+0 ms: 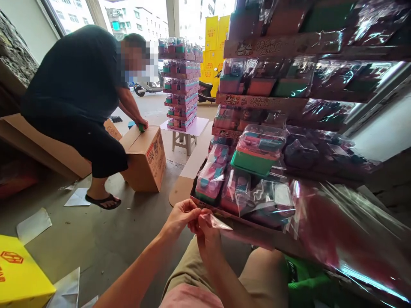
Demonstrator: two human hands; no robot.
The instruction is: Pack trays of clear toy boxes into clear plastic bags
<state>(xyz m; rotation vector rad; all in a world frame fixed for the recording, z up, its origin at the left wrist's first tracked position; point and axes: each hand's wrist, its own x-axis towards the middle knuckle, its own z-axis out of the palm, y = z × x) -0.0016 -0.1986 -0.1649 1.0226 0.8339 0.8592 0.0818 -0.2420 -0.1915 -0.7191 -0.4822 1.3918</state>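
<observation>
As left hand [178,219] meets right hand [208,234] | right grip: holding clear film [218,222] | left grip: cannot tell

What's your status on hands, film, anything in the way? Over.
Right hand pinching clear film. Left hand fingers meeting right's, grip unclear. Tray of boxes just beyond; co-worker at carton, well apart.

A pale stool [184,137] stands on grey floor [135,226] — behind it, daylight [189,13] floods in past a pillar [172,19]; far to its left, a pale wall [24,17] rises.
</observation>
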